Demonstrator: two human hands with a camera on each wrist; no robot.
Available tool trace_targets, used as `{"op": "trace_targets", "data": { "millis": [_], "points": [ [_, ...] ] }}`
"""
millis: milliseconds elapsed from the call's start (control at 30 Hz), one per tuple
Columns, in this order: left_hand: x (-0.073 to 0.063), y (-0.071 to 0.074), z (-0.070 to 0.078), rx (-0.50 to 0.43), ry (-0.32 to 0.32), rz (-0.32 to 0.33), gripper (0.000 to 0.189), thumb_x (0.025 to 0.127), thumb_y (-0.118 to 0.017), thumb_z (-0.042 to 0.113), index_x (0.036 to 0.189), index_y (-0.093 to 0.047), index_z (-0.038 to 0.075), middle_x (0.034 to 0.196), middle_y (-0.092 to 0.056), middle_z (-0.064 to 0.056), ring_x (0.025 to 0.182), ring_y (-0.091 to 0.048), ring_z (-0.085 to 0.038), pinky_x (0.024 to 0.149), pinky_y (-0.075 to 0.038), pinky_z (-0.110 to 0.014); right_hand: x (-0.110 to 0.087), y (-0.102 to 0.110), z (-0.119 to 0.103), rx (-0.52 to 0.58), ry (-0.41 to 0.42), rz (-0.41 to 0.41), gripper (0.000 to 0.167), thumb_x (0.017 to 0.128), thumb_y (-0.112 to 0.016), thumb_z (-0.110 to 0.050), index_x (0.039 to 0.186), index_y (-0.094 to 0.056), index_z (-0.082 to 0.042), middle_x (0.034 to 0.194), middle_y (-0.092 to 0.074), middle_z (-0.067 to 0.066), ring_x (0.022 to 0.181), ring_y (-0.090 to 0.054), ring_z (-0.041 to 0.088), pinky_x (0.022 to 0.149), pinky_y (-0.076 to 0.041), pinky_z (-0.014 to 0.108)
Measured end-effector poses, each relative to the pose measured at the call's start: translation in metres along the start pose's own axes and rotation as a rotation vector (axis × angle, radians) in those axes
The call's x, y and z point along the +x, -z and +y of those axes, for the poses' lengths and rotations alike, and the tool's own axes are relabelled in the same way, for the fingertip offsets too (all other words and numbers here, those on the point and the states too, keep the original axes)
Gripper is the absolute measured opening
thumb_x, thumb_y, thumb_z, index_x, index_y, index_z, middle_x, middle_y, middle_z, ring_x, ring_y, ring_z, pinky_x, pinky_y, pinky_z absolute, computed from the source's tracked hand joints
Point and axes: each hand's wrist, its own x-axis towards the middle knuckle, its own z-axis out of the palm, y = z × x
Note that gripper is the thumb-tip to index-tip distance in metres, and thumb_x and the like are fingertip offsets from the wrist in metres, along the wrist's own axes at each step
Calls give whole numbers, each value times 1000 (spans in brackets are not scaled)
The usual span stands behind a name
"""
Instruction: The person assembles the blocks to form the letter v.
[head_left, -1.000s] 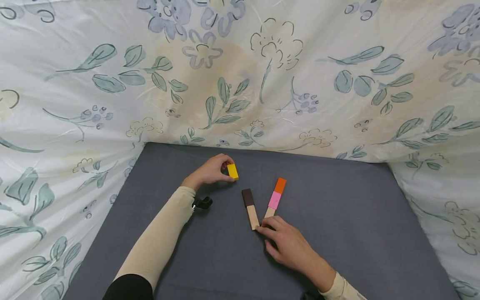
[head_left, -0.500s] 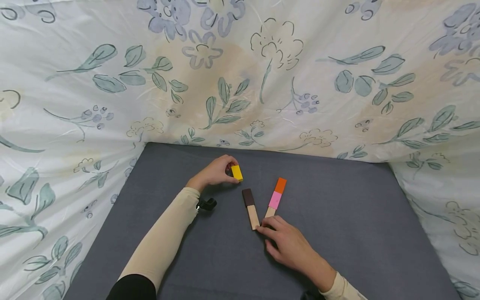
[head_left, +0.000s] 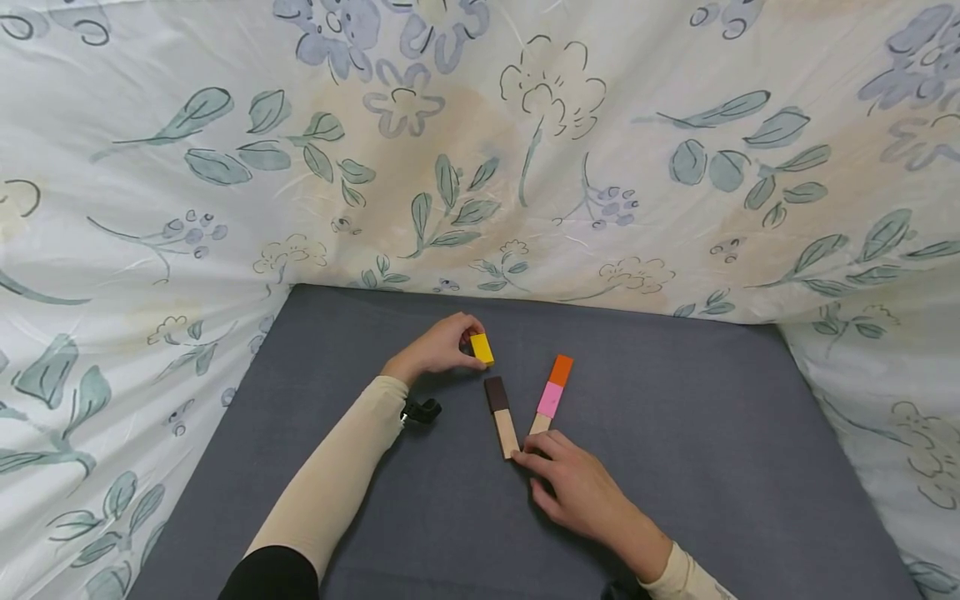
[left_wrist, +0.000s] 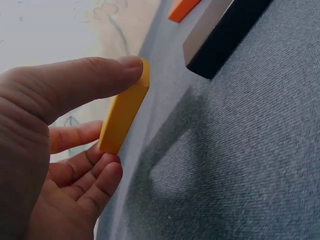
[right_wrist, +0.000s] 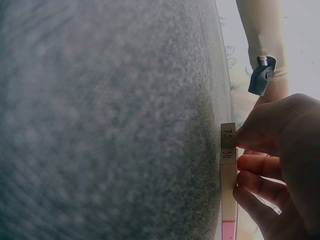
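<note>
My left hand pinches a small yellow block between thumb and fingertips, just beyond the dark brown block. In the left wrist view the thumb lies on one end of the yellow block. A plain wood block continues the dark brown one toward me. To its right, an orange block, a pink block and plain wood form a second row, the two rows making a V. My right hand touches the wood at their near ends, where printed numbers show.
A grey cloth covers the table. Floral white fabric hangs behind it and along both sides. A small black device is strapped at the left wrist.
My left hand has moved right and slightly toward me with the yellow block, ending nearer the dark brown block. The right hand and the two rows stay where they were.
</note>
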Motion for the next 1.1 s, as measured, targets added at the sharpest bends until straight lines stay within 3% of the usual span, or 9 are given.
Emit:
{"op": "trace_targets", "data": {
  "millis": [600, 1100],
  "points": [
    [3, -14, 2, 10, -22, -8, 58, 88, -94, 24, 133, -65, 3, 118, -62, -8, 105, -57, -24, 99, -51, -39, -1, -4, 1, 12, 4, 34, 40, 86, -82, -6, 125, -82, -15, 122, -64, -3, 111, -58, 15, 85, -59, 38],
    [4, -20, 1, 22, -9, -26, 59, 88, -94, 27, 134, -65, 4, 120, -62, -8, 107, -58, -24, 101, -52, -38, -1, -2, -3, 25, -48, -18, 38, 90, -81, -10, 127, -82, -18, 123, -64, -5, 112, -57, 13, 86, -59, 36]
  ]
}}
